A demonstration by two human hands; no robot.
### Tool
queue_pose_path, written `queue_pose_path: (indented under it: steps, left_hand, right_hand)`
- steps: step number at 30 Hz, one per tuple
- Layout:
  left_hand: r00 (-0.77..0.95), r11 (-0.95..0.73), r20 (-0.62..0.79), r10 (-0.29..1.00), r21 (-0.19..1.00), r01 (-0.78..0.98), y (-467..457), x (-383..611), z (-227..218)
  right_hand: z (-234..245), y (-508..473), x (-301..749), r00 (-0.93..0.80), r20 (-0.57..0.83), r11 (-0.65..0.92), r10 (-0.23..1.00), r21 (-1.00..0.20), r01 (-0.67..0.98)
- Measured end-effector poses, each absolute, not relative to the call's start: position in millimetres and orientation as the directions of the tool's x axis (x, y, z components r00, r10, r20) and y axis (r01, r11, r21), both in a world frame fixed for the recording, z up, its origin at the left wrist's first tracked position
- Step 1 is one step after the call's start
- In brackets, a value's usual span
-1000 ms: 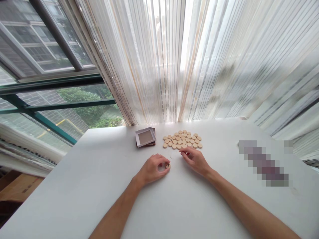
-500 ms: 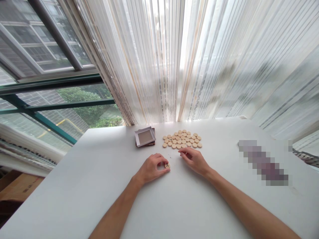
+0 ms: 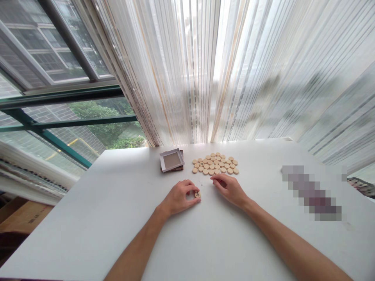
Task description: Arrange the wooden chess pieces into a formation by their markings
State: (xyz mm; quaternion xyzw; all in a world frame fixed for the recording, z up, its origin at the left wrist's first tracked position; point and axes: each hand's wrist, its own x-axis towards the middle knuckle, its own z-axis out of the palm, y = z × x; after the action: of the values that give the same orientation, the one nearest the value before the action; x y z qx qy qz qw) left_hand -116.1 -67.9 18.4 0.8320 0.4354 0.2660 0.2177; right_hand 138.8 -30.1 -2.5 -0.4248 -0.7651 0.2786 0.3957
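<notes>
Between the thumb and fingers of my left hand is a round wooden Chinese chess piece, its marked face turned up, at or just above the table. To the right, my right hand rests low over the table, loosely curled, thumb and fingers apart, with nothing visible in it. Just beyond the hands lies a flat cluster of pale wooden Chinese chess pieces, in uneven rows. Most show plain faces; one marked piece on the left side of the cluster shows a character.
A shallow open box sits on a dark brown piece left of the cluster. The white table reaches to striped sheer curtains and a window. A pixelated object lies at the right. A cardboard box stands beyond the left edge.
The piece in my left hand has turned slightly between the fingers. Both hands stay in nearly the same places; the whole view has shifted a little.
</notes>
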Motion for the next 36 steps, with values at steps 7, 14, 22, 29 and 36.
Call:
queue_pose_path:
  steps: [7, 14, 22, 29, 36]
  left_hand:
    - [0.477, -0.536, 0.267, 0.837, 0.577, 0.617, -67.1, -116.5, 15.9]
    - [0.478, -0.538, 0.268, 0.837, 0.563, 0.627, -67.1, -116.7, 16.6]
    - [0.480, -0.538, 0.268, 0.835, 0.577, 0.615, -67.2, -116.7, 17.9]
    - [0.478, -0.535, 0.263, 0.838, 0.570, 0.623, -67.3, -116.5, 17.4]
    - [0.484, -0.540, 0.262, 0.835, 0.560, 0.628, -66.9, -116.4, 17.4]
  right_hand:
    - [-3.2, -30.2, 138.7, -0.327, 0.381, 0.495, 0.865, -0.755, 0.429]
    - [-3.6, -29.7, 138.1, -0.329, 0.366, 0.483, 0.871, -0.763, 0.430]
    - [-1.7, -29.7, 138.2, -0.327, 0.368, 0.484, 0.871, -0.758, 0.437]
    - [-2.1, -30.1, 138.2, -0.330, 0.369, 0.487, 0.869, -0.756, 0.437]
    - [-1.2, -29.9, 138.2, -0.333, 0.359, 0.480, 0.872, -0.759, 0.439]
